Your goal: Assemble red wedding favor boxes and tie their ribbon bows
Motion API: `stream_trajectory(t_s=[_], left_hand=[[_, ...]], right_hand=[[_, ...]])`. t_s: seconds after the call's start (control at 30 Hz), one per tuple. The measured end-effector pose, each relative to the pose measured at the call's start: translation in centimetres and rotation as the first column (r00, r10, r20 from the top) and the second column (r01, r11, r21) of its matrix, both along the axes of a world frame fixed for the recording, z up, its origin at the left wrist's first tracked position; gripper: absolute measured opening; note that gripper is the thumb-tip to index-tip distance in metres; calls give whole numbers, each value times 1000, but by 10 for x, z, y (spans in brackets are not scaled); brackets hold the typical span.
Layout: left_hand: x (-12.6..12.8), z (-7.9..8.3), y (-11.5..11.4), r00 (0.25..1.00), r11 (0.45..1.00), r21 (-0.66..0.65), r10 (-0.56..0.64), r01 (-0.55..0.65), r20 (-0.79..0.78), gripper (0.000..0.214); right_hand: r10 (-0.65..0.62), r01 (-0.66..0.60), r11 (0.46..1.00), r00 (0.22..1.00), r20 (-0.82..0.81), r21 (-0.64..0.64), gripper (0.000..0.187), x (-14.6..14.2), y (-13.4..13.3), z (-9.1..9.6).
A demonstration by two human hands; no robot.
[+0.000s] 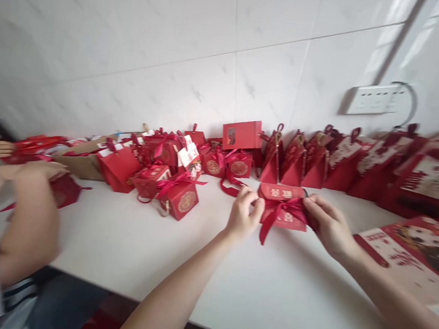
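A small red gift box (280, 192) with gold lettering lies on the white table in front of me. Dark red ribbon (292, 208) crosses it in a bow, and one tail hangs down toward the table. My left hand (243, 214) is closed at the box's left edge, its thumb and fingers pinching the ribbon there. On the opposite side my right hand (331, 225) grips the ribbon between thumb and fingers. Just what lies inside each pinch is partly hidden by the fingers.
Several finished-looking red boxes with bows (180, 202) crowd the left. Upright red bags (292, 160) line the wall below a power socket (378, 100). A printed flat bag (414, 251) lies at right. Another person's arm (33, 215) reaches in from the left.
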State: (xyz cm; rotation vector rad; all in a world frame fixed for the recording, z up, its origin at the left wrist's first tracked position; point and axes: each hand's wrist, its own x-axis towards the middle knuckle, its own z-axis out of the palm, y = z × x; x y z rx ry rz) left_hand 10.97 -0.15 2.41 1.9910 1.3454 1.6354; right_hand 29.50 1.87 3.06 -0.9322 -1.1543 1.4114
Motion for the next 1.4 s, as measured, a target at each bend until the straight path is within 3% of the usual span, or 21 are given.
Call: stream_trajectory(t_s=[0.1,0.33,0.47,0.63,0.8,0.97,1.17,1.3,1.4], left_hand=[[-1,2,0,999,998,-45,-30,32,39,28],[-4,3,-4,997,987,-144,-68,71,30,30],[-5,3,-4,997,985,-149,-81,82,13,32],[-4,2,-2,998,987,-148,-58,59,13,31],[-2,2,-3,999,987,-156,-36,39,24,29],[-3,4,-5,997,983,-171,-63,70,47,30],[-3,5,-6,995,984,-154,-83,91,61,34],[-2,4,-5,995,986,-149,-71,80,67,37],[-2,3,-4,996,987,-151,-48,59,74,37]], right_hand=[[13,-14,998,1000,14,59,50,-4,1,1],[-68,-18,962,951,301,273,52,-2,1,1],[-5,-61,962,971,240,267,52,-3,5,-3],[140,-145,981,989,40,132,50,-4,7,-6],[183,-179,982,980,-84,52,47,-6,5,-5],[104,-121,979,989,109,161,52,-4,4,-3],[-56,-67,942,936,348,330,53,-2,-1,0],[-80,-54,937,928,365,345,53,-3,0,0],[-7,-66,960,965,261,272,52,-5,2,-2]])
